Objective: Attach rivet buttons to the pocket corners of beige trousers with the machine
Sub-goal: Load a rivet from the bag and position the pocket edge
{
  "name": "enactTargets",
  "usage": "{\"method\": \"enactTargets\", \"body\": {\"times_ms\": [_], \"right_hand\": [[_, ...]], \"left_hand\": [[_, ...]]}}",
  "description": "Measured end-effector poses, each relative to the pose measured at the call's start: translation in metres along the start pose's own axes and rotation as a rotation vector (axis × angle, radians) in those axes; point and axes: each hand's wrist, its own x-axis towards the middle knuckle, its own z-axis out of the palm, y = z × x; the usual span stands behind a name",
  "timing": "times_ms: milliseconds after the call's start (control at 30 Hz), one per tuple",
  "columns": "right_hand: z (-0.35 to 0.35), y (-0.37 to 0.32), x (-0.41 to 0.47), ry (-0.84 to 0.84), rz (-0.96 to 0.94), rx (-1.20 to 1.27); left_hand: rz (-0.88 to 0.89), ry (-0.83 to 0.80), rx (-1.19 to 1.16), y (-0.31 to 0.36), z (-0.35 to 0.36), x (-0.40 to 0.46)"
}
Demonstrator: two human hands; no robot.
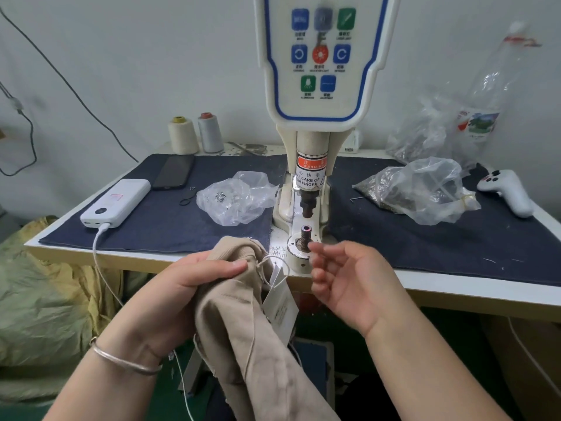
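Left hand: the left hand grips a bunched fold of the beige trousers at the table edge; a bracelet sits on its wrist.
Right hand: the right hand hovers palm up with loosely curled fingers, holding nothing, fingertips just beside the lower die.
Machine: the rivet machine stands upright, punch raised above the die.
Tag: a paper tag hangs from the trousers.
Table: two plastic bags, power bank, phone, two thread cones.
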Motion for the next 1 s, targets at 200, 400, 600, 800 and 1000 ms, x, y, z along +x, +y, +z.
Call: {"method": "enactTargets", "body": {"times_ms": [200,400,600,800,1000], "right_hand": [[0.032,0.028,-0.014,0.044,-0.526,-0.889],[0.1,0.021,0.024,0.095,-0.964,-1.088],[0.147,0.006,0.099,0.126,-0.923,-1.468],[0.158,0.0,0.148,0.094,-0.65,-2.129],[0.159,0.002,0.175,0.082,-0.584,-2.235]], "left_hand": [[0.036,0.055,-0.147,0.006,-0.013,-0.005],[0.023,0.135,-0.246,0.016,-0.035,0.003],[-0.001,0.194,-0.313,0.018,-0.058,0.01],[-0.044,0.164,-0.319,0.018,-0.071,0.014],[-0.07,0.114,-0.352,0.016,-0.078,0.018]]}}
